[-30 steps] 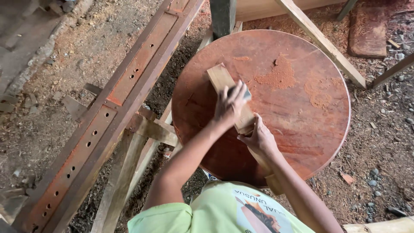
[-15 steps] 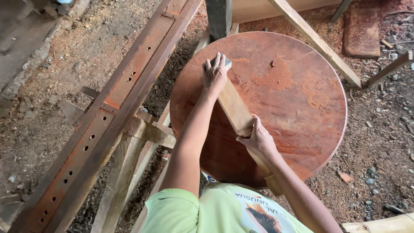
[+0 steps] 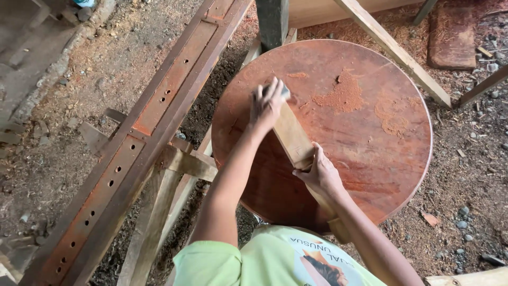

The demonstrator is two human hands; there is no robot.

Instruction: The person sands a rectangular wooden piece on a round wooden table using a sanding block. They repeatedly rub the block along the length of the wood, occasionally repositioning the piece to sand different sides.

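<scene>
Sanding a wooden strip (image 3: 292,139) laid across a round tabletop (image 3: 370,159): left hand (image 3: 267,103) pressing a small grey block (image 3: 284,92) onto its far end, right hand (image 3: 319,172) clenched around its near part; reddish dust (image 3: 346,96) already piled, probably midway, more rubbing left
</scene>
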